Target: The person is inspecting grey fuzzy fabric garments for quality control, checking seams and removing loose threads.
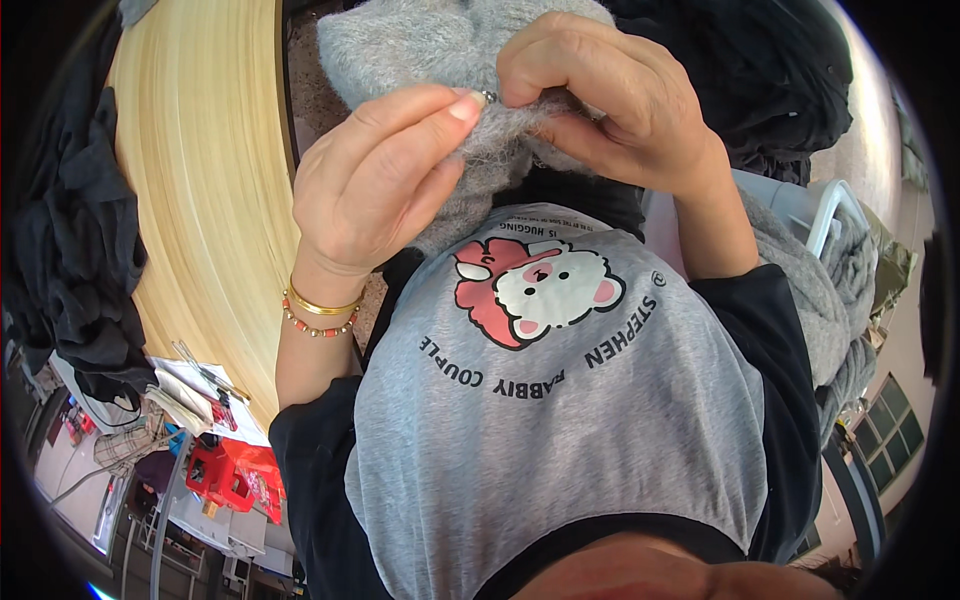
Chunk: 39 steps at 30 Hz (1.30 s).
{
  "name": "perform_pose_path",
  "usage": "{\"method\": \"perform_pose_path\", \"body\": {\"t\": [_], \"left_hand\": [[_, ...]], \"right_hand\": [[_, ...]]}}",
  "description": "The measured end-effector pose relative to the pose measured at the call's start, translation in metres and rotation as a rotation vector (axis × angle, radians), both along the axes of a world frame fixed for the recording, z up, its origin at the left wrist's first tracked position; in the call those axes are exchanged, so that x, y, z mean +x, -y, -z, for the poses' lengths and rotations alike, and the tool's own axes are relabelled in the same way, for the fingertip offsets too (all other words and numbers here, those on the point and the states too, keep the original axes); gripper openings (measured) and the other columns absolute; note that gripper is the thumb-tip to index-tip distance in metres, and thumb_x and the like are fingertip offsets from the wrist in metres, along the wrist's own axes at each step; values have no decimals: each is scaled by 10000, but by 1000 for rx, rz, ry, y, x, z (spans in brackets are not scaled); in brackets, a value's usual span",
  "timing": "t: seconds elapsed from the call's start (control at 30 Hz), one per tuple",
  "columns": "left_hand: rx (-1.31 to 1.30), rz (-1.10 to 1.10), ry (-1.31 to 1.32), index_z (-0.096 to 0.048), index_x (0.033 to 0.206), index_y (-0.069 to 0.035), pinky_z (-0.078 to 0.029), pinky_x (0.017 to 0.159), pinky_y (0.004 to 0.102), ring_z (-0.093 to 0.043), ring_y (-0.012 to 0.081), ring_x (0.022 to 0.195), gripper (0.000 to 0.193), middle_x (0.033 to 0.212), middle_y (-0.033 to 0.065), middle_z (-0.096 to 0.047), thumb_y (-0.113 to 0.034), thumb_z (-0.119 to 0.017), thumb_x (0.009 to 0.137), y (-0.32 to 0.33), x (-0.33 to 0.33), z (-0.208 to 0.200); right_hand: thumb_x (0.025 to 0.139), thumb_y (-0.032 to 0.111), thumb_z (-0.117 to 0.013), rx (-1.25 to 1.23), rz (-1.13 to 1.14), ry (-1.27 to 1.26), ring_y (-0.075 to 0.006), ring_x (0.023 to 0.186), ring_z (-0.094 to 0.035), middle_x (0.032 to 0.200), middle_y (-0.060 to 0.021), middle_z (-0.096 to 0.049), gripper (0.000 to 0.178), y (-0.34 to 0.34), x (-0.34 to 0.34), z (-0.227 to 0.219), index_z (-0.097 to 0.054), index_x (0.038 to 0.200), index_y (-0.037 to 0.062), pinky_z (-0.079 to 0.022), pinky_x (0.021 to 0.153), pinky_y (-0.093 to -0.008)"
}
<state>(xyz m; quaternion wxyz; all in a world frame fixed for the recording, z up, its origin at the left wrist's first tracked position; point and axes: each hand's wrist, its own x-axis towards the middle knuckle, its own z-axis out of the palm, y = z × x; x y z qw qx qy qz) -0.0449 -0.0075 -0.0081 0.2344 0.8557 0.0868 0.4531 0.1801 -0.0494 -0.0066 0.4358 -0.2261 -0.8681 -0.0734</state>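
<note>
Grey fuzzy knit fabric (385, 55) hangs in front of my chest, bunched between both hands. My left hand (375, 180) is closed in a pinch, thumb against forefinger. At those fingertips sits a small shiny metallic piece (489, 97), too small to name for certain. My right hand (625, 105) is bent over the knit, gripping a fold of it between thumb and fingers. Its fingertips come close to the metallic piece, right beside my left thumb. Part of the fold is hidden behind the right fingers.
A pale wooden table (200, 170) stands at my left, with dark cloth (75, 210) along its far side. Papers and tools (195, 390) lie at its near end. Black fabric (740, 70) is piled at the upper right, above a light plastic bin (790, 205) and more grey knit (840, 290).
</note>
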Motion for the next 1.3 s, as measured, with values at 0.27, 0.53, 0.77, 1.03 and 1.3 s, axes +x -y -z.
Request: {"method": "perform_pose_path", "body": {"t": [0.27,0.53,0.77,1.03,1.3], "left_hand": [[151,-1,-86,-684,960,-20,-534,583,270,-657,206,709,339,918,113,-675,12,-749,628,-3,-6,-4],[137,-35,-27,-676,935,-11,-517,549,258,-653,209,695,321,869,115,-679,-5,-770,627,-2,1,-4],[186,-74,-41,-668,937,-14,-511,549,262,-649,210,685,340,859,109,-678,2,-776,615,5,9,-6],[131,-91,-139,-660,933,-47,-505,587,298,-649,217,739,290,885,85,-667,19,-691,653,3,12,-3],[69,-78,-118,-649,929,-56,-502,596,295,-629,232,696,207,877,81,-638,-49,-674,723,2,17,-8]], "right_hand": [[737,40,-664,-197,26,-52,-280,735,-597,856,-103,-572,222,12,-9,-8,-547,926,31,-481,633,-331],[768,56,-648,-900,174,-263,-262,689,-572,834,-99,-552,201,36,-8,-37,-543,937,28,-456,615,-325],[769,74,-658,-420,95,-126,-246,696,-569,844,-94,-558,221,30,-7,-19,-546,954,26,-455,622,-318],[681,26,-693,-510,257,-255,-230,716,-605,867,-103,-624,349,42,-9,-4,-668,1029,34,-476,590,-298],[600,-20,-653,-515,335,-236,-259,689,-608,793,-111,-588,448,36,-14,-11,-675,1043,45,-498,615,-327]]}}
